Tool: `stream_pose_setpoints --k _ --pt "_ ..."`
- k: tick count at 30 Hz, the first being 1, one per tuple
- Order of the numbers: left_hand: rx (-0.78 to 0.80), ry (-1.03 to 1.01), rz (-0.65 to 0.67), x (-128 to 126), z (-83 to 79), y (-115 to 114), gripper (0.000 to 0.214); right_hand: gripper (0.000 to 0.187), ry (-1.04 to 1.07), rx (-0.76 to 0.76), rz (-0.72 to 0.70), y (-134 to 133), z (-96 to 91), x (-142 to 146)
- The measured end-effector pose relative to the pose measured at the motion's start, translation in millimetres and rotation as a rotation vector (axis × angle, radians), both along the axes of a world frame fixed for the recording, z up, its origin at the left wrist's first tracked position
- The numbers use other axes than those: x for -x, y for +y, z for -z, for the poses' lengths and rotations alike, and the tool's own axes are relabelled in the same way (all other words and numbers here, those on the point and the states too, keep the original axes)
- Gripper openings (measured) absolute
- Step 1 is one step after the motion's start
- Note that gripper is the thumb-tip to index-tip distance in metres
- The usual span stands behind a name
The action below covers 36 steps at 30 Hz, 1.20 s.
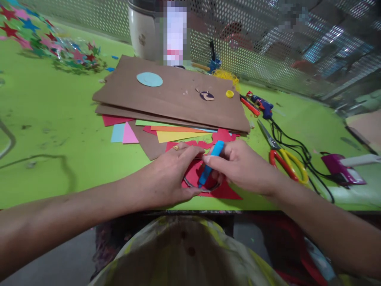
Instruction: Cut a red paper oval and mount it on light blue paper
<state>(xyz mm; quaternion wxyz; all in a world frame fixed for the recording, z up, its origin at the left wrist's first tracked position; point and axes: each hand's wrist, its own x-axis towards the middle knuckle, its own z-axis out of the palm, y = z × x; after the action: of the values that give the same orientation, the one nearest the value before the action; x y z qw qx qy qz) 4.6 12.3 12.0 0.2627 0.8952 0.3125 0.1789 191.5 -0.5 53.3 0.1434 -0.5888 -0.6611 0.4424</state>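
Note:
Red paper (232, 193) lies near the table's front edge with a thin dark-edged ring (190, 184) resting on it. Curved around the ring's left side, my left hand (178, 171) holds it against the paper, thumb at the near edge and fingers over the far edge. My right hand (238, 163) is closed on a blue marker (210, 163), tilted with its lower end at the ring's inner near edge. My fingers partly hide the ring's far and right sides. More red paper (222, 136) with a cut, wavy edge lies just beyond my hands.
Folded brown paper (172, 97) carries a light blue paper oval (149, 79) and a yellow cap (229, 94). Coloured sheets (178, 136) stick out beneath. Scissors (276, 149), a red cutter (250, 105), a glue gun (263, 105) and black cords lie right. Star garlands (77, 53) lie far left.

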Motion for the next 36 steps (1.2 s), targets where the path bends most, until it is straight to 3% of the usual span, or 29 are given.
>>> stream_pose_setpoints --k 4,7,13,17,22,28,32,36 --pt "-0.016 -0.027 -0.002 0.4 2.6 0.3 0.051 0.026 0.202 -0.081 0.031 -7.2 7.1 4.9" --pt "-0.005 -0.018 -0.004 1.4 4.3 0.5 0.051 0.024 0.291 -0.227 0.055 -10.0 15.1 8.2" --pt "-0.006 -0.001 -0.012 3.3 5.2 0.1 0.059 0.009 0.130 -0.791 0.084 -23.1 34.9 7.1" --pt "0.018 0.015 -0.027 3.6 5.9 0.0 0.061 0.012 -0.035 -0.971 0.012 -33.8 42.1 -0.2" --pt "0.000 0.018 -0.050 2.2 6.1 -0.2 0.061 0.012 -0.256 -1.030 -0.034 -43.3 36.8 -10.5" --pt "-0.006 0.016 -0.057 1.9 6.6 0.8 0.062 0.014 -0.324 -0.995 -0.021 -51.8 24.5 -10.6" --pt "0.016 0.019 -0.049 3.9 5.4 1.7 0.064 0.009 -0.232 -1.083 0.090 -66.1 7.5 -14.2" --pt "0.058 -0.033 -0.035 3.9 4.0 0.0 0.068 0.015 -0.053 -1.100 0.322 -77.0 0.3 -28.4"
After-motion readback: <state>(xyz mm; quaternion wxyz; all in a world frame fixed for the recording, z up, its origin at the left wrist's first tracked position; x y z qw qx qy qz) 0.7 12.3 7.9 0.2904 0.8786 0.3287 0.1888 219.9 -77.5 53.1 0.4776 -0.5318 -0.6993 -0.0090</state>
